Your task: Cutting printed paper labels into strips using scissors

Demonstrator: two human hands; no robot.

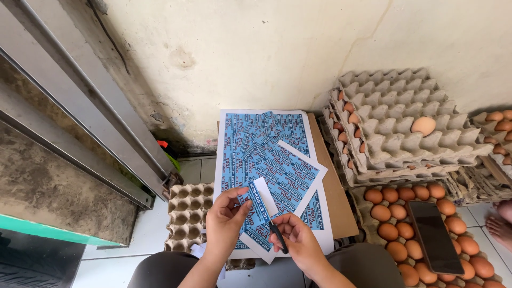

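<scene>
Two hands cutting blue label strip
L hand (pixel 225 217) pinches blue label strip (pixel 260 205) over printed sheets (pixel 266 154) on cardboard (pixel 336 197); R hand (pixel 298 240) closed round scissors (pixel 277 234), blades at strip edge.

We saw soft, even daylight across the scene, bright on the pale wall (pixel 277 48), with only faint shadows under the hands. The lower left corner lay dim. Straight lines bowed near the edges; focus was sharp throughout.
</scene>
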